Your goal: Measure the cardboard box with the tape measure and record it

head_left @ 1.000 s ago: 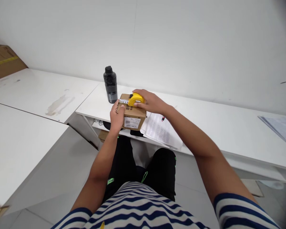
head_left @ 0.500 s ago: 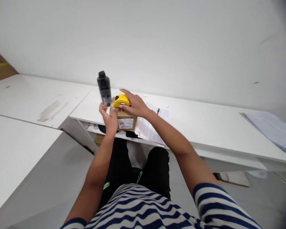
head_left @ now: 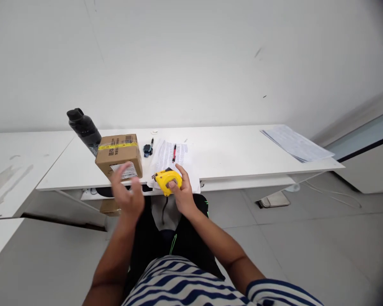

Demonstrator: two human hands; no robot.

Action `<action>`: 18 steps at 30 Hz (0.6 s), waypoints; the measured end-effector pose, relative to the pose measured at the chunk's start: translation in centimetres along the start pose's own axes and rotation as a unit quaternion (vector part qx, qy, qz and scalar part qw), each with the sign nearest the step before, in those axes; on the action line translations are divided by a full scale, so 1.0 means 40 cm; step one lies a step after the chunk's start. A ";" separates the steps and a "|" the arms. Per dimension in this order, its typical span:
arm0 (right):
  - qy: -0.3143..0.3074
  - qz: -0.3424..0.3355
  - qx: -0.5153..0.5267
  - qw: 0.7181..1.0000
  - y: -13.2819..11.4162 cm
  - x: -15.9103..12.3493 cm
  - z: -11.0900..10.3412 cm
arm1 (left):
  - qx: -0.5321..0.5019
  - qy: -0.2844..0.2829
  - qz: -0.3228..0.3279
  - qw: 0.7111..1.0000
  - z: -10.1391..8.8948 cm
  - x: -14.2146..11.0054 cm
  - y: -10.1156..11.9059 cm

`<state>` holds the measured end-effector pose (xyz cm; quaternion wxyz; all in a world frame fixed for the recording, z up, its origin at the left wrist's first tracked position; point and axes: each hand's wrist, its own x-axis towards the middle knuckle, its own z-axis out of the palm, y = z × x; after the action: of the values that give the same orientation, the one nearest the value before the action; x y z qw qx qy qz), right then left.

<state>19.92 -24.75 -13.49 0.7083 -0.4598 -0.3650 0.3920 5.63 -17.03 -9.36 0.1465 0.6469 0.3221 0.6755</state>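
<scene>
My right hand (head_left: 184, 192) grips a yellow tape measure (head_left: 167, 180) in front of the desk's near edge, its strap hanging below. No blade shows drawn out of the case. My left hand (head_left: 127, 191) is raised with fingers apart, a little blurred, and holds nothing. Just behind it stands a brown cardboard box (head_left: 119, 155) with yellow tape across its top and a white label on its near side, partly covered by my fingers. Left of the box is a dark bottle (head_left: 84, 127), its lower part hidden by the box.
Printed sheets (head_left: 166, 155) lie right of the box, with a red pen (head_left: 174, 153) on them. A smartwatch (head_left: 147, 148) and a dark pen (head_left: 151, 145) are between. More papers (head_left: 296, 142) rest on the white desk (head_left: 230, 148) at right. Below, a small box (head_left: 110, 207) sits under it.
The tape measure has come off the box top towards me in my right hand. My left hand has let go of the box. The camera view has swung right.
</scene>
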 end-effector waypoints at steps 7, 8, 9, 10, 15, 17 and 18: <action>0.003 -0.158 -0.186 0.970 -0.025 0.001 -0.073 | -0.125 -0.291 -0.269 0.910 0.099 -0.178 0.066; 0.009 -0.175 -0.247 0.953 -0.039 0.055 -0.098 | -0.099 -0.282 -0.251 0.920 0.106 -0.166 0.044; 0.018 -0.176 -0.307 0.935 -0.051 0.122 -0.124 | -0.069 -0.281 -0.219 0.932 0.113 -0.149 0.021; 0.015 -0.164 -0.361 0.918 -0.058 0.196 -0.147 | -0.039 -0.295 -0.177 0.938 0.122 -0.129 -0.003; -0.020 0.062 -0.561 0.825 0.000 0.523 -0.168 | 0.044 -0.452 -0.014 0.891 0.193 -0.064 -0.109; -0.053 0.084 -0.573 0.813 0.039 0.583 -0.146 | 0.065 -0.481 -0.039 0.874 0.218 -0.065 -0.140; -0.067 0.082 -0.567 0.817 0.053 0.600 -0.140 | 0.074 -0.487 -0.065 0.868 0.226 -0.068 -0.151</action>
<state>34.58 -4.85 -13.45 0.2616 -0.7809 -0.5299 0.2025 13.38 -11.94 -15.66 0.2800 0.8802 0.3005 0.2378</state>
